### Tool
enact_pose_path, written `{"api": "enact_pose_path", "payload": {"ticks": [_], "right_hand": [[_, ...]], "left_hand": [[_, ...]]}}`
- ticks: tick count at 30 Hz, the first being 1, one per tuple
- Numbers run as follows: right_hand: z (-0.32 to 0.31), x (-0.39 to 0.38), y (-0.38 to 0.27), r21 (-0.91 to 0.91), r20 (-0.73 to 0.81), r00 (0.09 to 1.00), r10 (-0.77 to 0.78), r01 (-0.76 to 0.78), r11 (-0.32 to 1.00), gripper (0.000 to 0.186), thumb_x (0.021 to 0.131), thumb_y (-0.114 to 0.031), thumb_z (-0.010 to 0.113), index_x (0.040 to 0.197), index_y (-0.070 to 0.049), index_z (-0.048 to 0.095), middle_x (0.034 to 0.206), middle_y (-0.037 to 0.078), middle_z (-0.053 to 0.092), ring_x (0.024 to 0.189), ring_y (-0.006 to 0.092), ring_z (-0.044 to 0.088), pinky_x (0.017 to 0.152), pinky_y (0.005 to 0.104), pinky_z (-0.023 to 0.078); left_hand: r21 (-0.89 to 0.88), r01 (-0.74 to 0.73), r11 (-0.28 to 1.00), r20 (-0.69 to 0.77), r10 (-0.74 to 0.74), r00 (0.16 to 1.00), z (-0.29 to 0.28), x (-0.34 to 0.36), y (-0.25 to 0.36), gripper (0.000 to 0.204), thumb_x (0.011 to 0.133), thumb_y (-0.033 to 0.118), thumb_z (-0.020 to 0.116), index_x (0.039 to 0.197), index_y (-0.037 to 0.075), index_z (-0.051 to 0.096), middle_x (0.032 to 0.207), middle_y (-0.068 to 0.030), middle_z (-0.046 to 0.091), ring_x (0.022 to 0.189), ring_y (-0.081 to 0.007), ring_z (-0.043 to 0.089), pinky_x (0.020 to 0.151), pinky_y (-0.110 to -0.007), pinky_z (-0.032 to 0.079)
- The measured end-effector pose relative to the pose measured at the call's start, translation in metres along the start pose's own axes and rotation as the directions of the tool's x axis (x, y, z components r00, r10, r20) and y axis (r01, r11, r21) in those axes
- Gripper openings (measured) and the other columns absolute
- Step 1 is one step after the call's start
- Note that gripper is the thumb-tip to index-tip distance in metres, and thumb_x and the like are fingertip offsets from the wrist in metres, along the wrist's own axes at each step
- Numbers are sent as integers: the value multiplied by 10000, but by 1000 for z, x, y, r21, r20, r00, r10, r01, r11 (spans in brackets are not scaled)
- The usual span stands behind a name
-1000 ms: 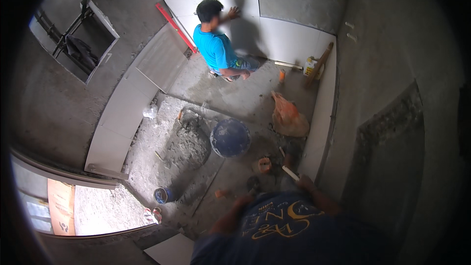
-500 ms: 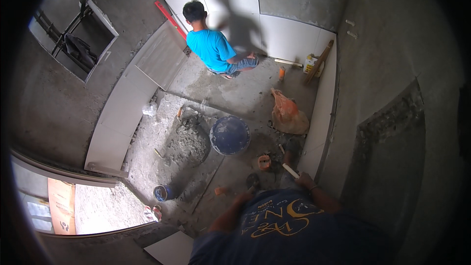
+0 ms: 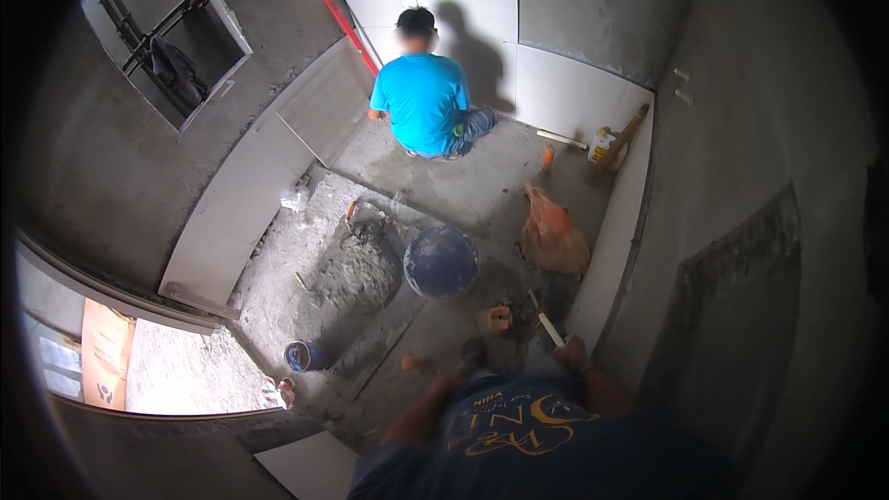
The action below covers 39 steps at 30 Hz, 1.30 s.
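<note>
My right hand (image 3: 576, 354) is closed around the lower end of a pale stick (image 3: 550, 328), which points up and away over the floor; what its far end is like is hard to make out. Down by my dark shoe (image 3: 474, 352), my left hand (image 3: 454, 378) is dim, with its fingers lost in shadow. Ahead of the left hand lies a small orange piece (image 3: 412, 363). An orange block-like thing with a dark opening (image 3: 500, 318) sits between the stick and a round blue tub (image 3: 441, 262) with whitish smears.
A co-worker in a bright blue shirt (image 3: 421, 104) crouches by the white-panelled far wall, near a red straightedge (image 3: 352, 35). Wet grey mortar (image 3: 366, 268) is heaped left of the tub. An orange bag (image 3: 553, 233) stands right; a blue can (image 3: 302, 356) stands left.
The view has shifted, so the room sits differently. The co-worker has turned toward the left wall, back now to me. My right hand still grips the stick.
</note>
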State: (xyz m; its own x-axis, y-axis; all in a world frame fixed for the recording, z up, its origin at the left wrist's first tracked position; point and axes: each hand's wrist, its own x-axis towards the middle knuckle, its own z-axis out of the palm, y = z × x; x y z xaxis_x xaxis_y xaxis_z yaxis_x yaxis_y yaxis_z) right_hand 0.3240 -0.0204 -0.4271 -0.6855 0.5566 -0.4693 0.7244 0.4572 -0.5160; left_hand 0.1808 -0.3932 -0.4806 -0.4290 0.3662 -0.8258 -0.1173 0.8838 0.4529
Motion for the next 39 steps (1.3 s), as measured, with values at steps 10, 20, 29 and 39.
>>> {"api": "enact_pose_path", "payload": {"ticks": [10,20,29,39], "right_hand": [[-19,-8,-44,182,11,998,58,-60,981,467,789,-422,622,1040,-29,662,950,252,661,937,398,643,810,450,500],[7,28,-10,377,91,996,9,-43,925,360,817,-285,609,1052,-12,629,682,75,613,530,170,591,447,334,470],[-28,22,-37,465,24,995,-92,71,883,235,818,-202,548,945,-7,584,635,62,571,473,139,542,392,303,415],[-42,39,-20,-3,-483,696,-532,606,796,272,847,-281,616,939,-27,594,602,20,517,483,120,514,428,291,402]], "left_hand": [[234,25,972,-196,22,980,-18,-9,13,521,796,457,615,1167,93,646,979,-177,687,875,-303,671,769,-441,503],[-323,-421,847,-200,374,906,-108,-70,260,430,831,395,620,1096,58,660,858,-145,675,750,-251,656,676,-413,497],[-71,-504,861,-258,472,843,-90,-22,331,407,807,384,688,981,16,671,741,-99,653,664,-193,631,622,-375,485],[-75,-648,758,-23,648,761,-130,-14,366,431,838,345,630,1101,3,642,864,-163,677,830,-252,663,738,-398,490]]}}
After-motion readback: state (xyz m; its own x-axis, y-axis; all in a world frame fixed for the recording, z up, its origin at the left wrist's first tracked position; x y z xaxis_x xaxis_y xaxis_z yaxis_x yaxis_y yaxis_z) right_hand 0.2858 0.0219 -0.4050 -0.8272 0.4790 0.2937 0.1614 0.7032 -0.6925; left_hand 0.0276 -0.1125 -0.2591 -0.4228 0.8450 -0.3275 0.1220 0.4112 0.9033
